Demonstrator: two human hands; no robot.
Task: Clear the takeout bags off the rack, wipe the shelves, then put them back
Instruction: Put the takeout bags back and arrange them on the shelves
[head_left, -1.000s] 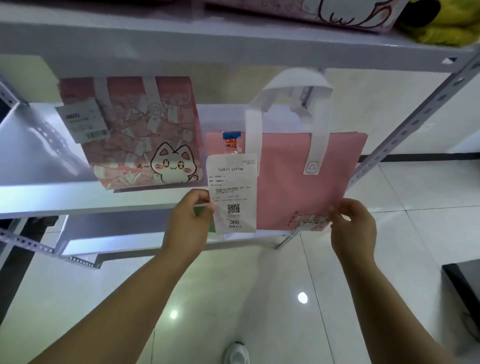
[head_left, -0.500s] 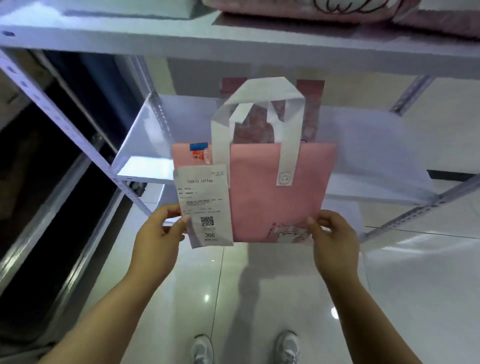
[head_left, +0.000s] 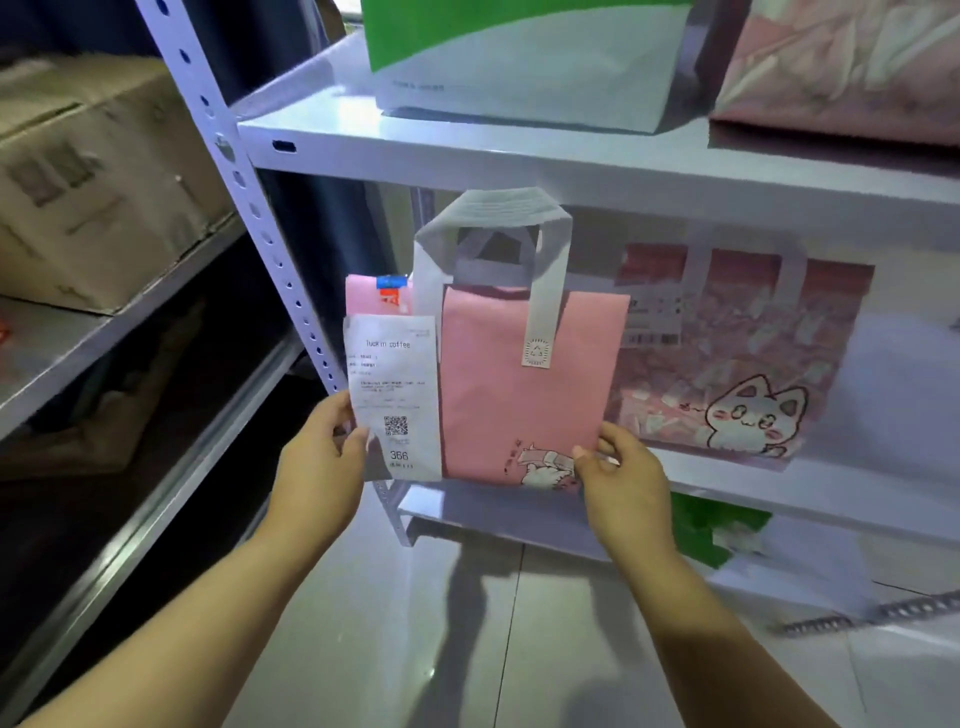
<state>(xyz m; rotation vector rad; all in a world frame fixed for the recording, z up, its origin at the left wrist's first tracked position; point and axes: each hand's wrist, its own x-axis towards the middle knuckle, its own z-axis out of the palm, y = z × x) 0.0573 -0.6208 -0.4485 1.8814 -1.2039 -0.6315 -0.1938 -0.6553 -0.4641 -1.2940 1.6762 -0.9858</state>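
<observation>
I hold a pink takeout bag with white handles upright in front of the rack. A white receipt hangs on its left side. My left hand pinches the bag's lower left edge beside the receipt. My right hand pinches its lower right corner. Behind it, a pink cat-print bag stands on the middle shelf. On the upper shelf sit a green and white bag and another pink bag.
The rack's perforated white post rises at the left of the bag. A second rack at far left carries a cardboard box. A green bag lies on the lowest shelf. Glossy tiled floor spreads below.
The view has swung left and closer to the rack. The pink bag stays held at its bottom corners and now sits by the rack's left post, with the cat-print bag to its right.
</observation>
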